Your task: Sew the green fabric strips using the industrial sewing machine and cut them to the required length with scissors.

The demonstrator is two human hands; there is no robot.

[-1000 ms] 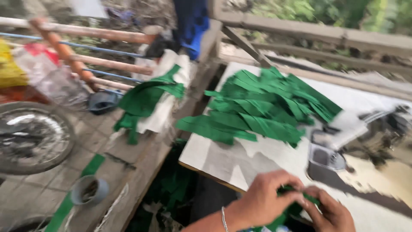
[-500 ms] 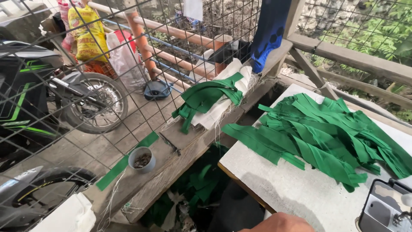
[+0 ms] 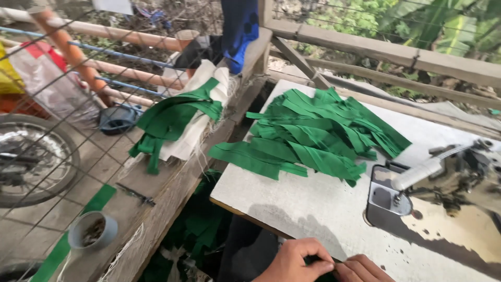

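Table (image 3: 313, 209): green strips (image 3: 318, 136) (beyond hands (image 3: 318, 263))

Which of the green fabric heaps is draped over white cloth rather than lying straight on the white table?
The smaller green heap on the wooden ledge, left of the table: white cloth shows beneath it. The larger pile of green strips lies directly on the tabletop.

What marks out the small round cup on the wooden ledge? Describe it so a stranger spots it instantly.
Start at the long wooden ledge left of the white sewing table. Follow it toward the near end, past the green cloth pile. The cup is pale grey, round, open-topped, with dark bits inside.
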